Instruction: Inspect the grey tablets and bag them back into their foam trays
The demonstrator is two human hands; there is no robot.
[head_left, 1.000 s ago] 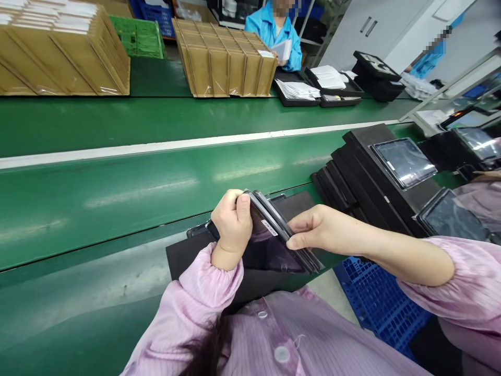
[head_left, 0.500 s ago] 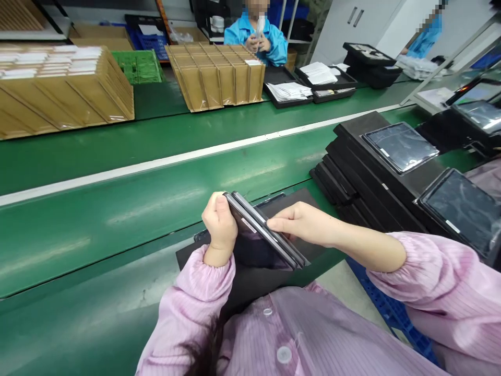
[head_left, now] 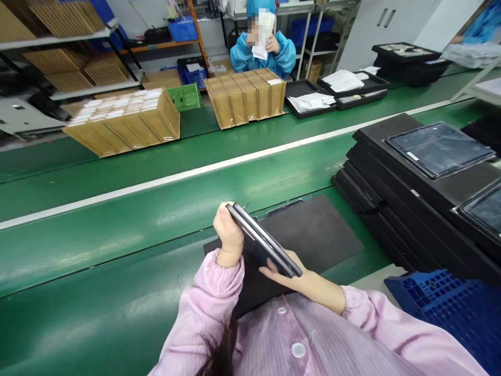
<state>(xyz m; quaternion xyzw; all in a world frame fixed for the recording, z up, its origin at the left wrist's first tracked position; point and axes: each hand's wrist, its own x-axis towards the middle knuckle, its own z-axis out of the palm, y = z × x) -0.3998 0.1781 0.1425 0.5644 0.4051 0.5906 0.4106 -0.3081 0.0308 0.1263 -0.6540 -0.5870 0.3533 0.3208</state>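
Two thin dark tablets are held together on edge, slanting down to the right in front of my chest. My left hand is closed around their upper left end. Around the lower right end, my right hand grips the pair, fingers showing on both sides of it. Beneath them a black foam sheet lies on the green bench, partly covered by my hands and the tablets. At its far edge, part of another tablet in a clear cover shows.
On my right stands a tall stack of black foam trays with a wrapped tablet on top. A blue crate sits below. Across the green belt are cardboard dividers, black trays and a person in blue.
My right hand has moved from the tablets' upper side down to their lower end. The tablets have turned more edge-on. My view has shifted, and the person opposite has raised the white papers.
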